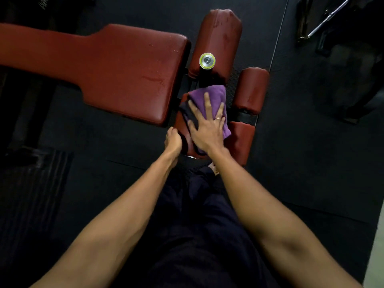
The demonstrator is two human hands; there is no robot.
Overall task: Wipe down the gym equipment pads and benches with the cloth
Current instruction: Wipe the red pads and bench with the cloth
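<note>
Cloth (214,94) sits under your flat right hand (207,129) — mid-wipe; your left hand (173,140) grips the roller pad (179,123). Next, probably sweep right.

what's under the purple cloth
A red roller pad shows at the edges of the purple cloth, which the right hand presses flat. The pad surface beneath the cloth is covered and cannot be seen.

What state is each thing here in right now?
Cloth: bunched, pressed on the near pad.
Right hand: flat, fingers spread on cloth.
Left hand: against near pad's side; grip unclear.
Bench: dotted with droplets.
Far pad: streaked wet.
</note>
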